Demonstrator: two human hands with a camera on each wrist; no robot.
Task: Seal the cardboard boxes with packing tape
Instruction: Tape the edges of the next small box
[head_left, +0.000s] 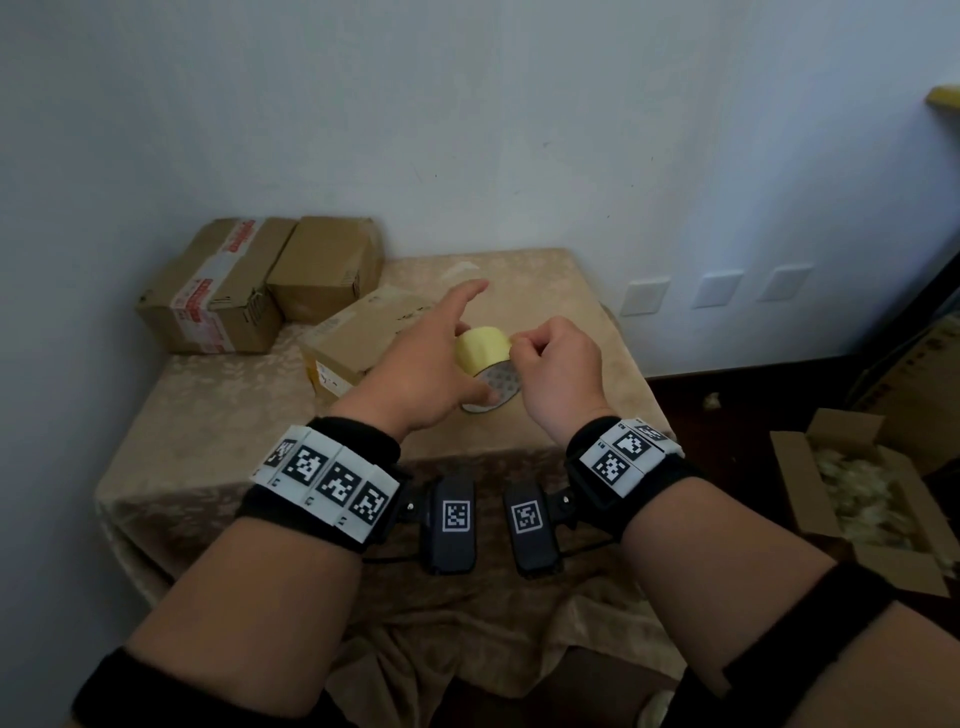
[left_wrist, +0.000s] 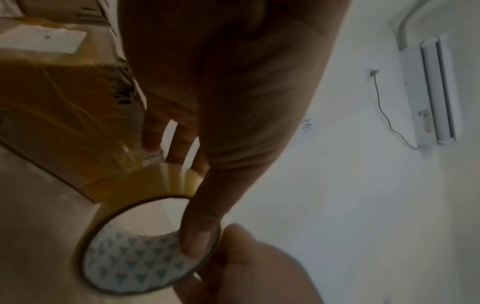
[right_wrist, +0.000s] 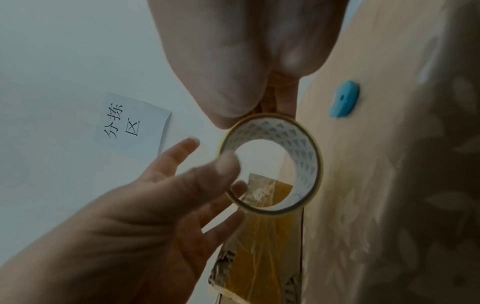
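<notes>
Two sealed boxes (head_left: 228, 291) sit at the table's (head_left: 197, 415) far left corner, a third box (head_left: 358, 338) beside them. Your left hand (head_left: 421, 364) grips the tape roll (head_left: 483, 353) above the table's middle; your right hand (head_left: 558, 369) pinches its edge.

- My left hand (head_left: 415, 364) covers the near side of the tape roll (head_left: 485, 353) in the head view — my fingertips behind it stay unseen.
- My right hand (head_left: 558, 364) curls at the roll's rim; whether it has the tape's loose end, I cannot tell.
- The box (head_left: 358, 332) behind the roll is partly hidden by my left hand.
- In the right wrist view my left thumb (right_wrist: 223, 164) is blurred.
- The open carton (head_left: 872, 499) on the floor is cut off by the right edge.
</notes>
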